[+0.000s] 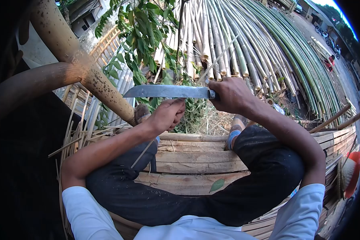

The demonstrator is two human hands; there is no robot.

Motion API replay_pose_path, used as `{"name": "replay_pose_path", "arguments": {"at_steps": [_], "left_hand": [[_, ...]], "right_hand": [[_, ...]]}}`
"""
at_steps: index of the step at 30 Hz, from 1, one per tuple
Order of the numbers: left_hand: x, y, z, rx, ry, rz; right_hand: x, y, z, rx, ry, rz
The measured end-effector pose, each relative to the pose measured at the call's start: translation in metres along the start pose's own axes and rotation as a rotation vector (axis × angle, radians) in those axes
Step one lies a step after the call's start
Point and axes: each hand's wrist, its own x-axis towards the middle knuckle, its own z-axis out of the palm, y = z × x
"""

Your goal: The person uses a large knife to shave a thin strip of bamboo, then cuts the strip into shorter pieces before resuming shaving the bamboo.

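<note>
My right hand (232, 94) is closed around the handle of a large knife (168, 91), at the right end of its blade. The broad grey blade lies level across the view, its tip pointing left. Just under the blade, my left hand (169, 115) is closed on a thin bamboo strip (143, 154), whose lower end slants down over my left thigh. Beyond the blade, a pale length of strip (219, 58) rises to the upper right, in line with that lower end. The part between is hidden by my fingers and the blade.
I sit on a split-bamboo platform (196, 156) with a fallen leaf (217, 185) on it. Long bamboo poles (244, 48) lie stacked ahead. A thick bamboo post (96, 80) and leafy branches (142, 32) stand left. An orange-and-white object (351, 174) is at right.
</note>
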Motion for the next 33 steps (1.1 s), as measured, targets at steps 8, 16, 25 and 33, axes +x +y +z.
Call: {"name": "replay_pose_path", "arguments": {"at_steps": [8, 16, 25, 33], "left_hand": [[0.004, -0.01, 0.006, 0.157, 0.089, 0.231], [0.0, -0.003, 0.008, 0.221, 0.142, 0.184], [0.001, -0.01, 0.003, 0.182, 0.131, 0.2], [-0.002, -0.003, 0.004, 0.207, 0.166, 0.166]], "right_hand": [[-0.004, 0.011, -0.004, -0.032, -0.003, 0.065], [-0.007, 0.025, 0.001, -0.072, 0.091, -0.004], [-0.011, 0.034, 0.001, -0.089, 0.147, 0.027], [-0.017, 0.043, -0.005, -0.092, 0.107, 0.14]]}}
